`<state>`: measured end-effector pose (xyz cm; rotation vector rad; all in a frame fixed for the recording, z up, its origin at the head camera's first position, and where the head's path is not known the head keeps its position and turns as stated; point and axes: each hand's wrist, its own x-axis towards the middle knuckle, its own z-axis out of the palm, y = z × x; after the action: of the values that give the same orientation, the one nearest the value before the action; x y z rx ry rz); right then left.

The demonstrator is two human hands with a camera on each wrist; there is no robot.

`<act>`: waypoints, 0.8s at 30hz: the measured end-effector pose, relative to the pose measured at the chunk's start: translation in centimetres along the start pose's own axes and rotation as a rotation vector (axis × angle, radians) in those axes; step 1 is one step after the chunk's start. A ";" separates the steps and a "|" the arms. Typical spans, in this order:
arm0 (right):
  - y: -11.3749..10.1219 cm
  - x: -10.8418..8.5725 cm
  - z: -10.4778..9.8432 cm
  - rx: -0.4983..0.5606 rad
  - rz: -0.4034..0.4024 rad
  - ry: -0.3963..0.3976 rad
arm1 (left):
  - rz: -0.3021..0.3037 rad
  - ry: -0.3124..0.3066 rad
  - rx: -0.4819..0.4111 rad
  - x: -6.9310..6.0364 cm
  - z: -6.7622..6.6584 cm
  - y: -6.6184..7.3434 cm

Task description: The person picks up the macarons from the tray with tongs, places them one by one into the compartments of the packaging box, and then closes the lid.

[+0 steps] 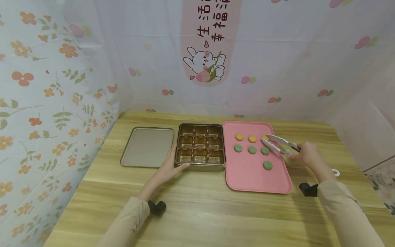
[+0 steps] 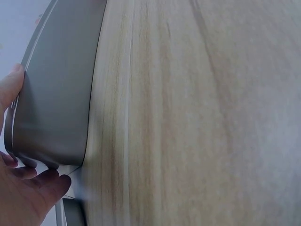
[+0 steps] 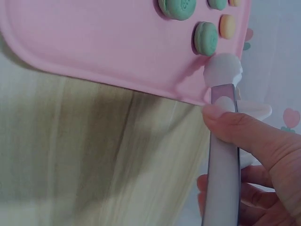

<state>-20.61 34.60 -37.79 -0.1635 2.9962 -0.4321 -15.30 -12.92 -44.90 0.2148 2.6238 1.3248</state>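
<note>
Beige sleeve (image 1: pixel 126 219) up front, left hand (image 1: pixel 166 168) hugging corner of square gold-brown metal box (image 1: pixel 207 168) with nine-compartment brown plastic insert (image 1: pixel 200 151). Right hand (image 1: pixel 310 158) pinches silver metal tongs with white tips (image 1: pixel 282 141), tips around rear-right round yellow macaron (image 1: pixel 265 138), can't tell if clamped. Rectangular pink tray (image 1: pixel 247 176) beside box: three yellows, four round green macarons (image 1: pixel 252 150).

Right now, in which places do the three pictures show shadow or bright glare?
Head view: a soft sheen on the wooden table, a shadow beside the right sleeve; left wrist view: pale glare towards the right edge; right wrist view: broad shadows on the table, another on the pink tray near the tongs.
</note>
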 end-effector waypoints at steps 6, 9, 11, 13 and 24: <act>0.1 -0.1 0.3 0.014 0.003 0.029 | 0.002 0.002 0.002 -0.1 0.0 0.1; 0.2 -0.1 0.4 0.009 -0.012 0.049 | -0.001 -0.001 0.002 -0.1 0.1 0.1; 0.2 -0.1 0.5 0.009 -0.018 0.057 | -0.008 -0.003 -0.001 -0.2 0.1 0.1; 0.3 0.0 0.5 0.011 -0.020 0.051 | -0.009 -0.006 -0.002 -0.2 0.2 0.1; 0.9 -0.6 -1.1 0.021 -0.015 -0.038 | -0.013 -0.006 0.010 0.1 0.2 0.1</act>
<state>-20.27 35.88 -36.94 -0.1911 2.9539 -0.4563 -15.34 -12.68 -44.95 0.2022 2.6231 1.3047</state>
